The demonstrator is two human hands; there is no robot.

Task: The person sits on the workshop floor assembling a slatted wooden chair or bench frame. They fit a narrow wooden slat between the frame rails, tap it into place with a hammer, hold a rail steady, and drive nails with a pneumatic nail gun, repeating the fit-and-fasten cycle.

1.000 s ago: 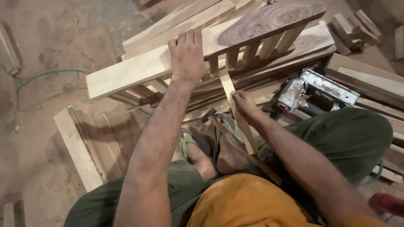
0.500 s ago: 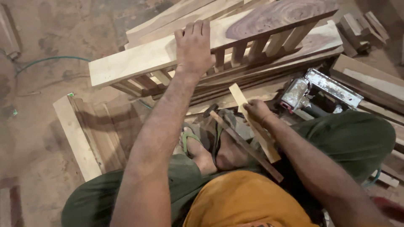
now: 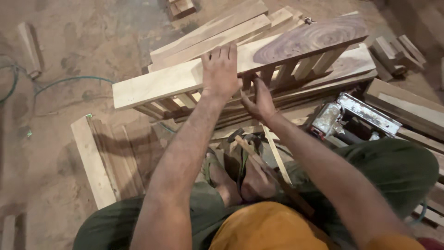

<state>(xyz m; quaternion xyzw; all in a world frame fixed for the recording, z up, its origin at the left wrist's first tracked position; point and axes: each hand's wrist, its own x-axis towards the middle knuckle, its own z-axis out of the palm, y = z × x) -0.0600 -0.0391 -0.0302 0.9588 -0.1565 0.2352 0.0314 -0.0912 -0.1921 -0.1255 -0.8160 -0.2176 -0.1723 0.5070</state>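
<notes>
My left hand (image 3: pixel 221 69) lies flat, palm down, on a long pale plank (image 3: pixel 157 83) that tops a slatted wooden frame (image 3: pixel 305 46). Just right of it, my right hand (image 3: pixel 259 99) reaches under that plank's edge among the short upright slats. Its fingers are closed on a thin wooden strip (image 3: pixel 279 159), which runs back under the wrist towards my lap. The strip's far end is hidden behind the hand. Below both arms are my crossed legs in green trousers (image 3: pixel 393 176) and my feet in sandals (image 3: pixel 240 178).
A metal power tool (image 3: pixel 354 115) lies on the boards to the right. Another slatted wooden panel (image 3: pixel 95 162) rests on the dirt floor at the left. Green cable (image 3: pixel 69 81) trails across the floor. Loose boards and offcuts (image 3: pixel 393 51) lie stacked behind and to the right.
My right hand has lifted the thin strip from my lap and carried it forward to the frame's slats. The left hand has stayed flat on the plank.
</notes>
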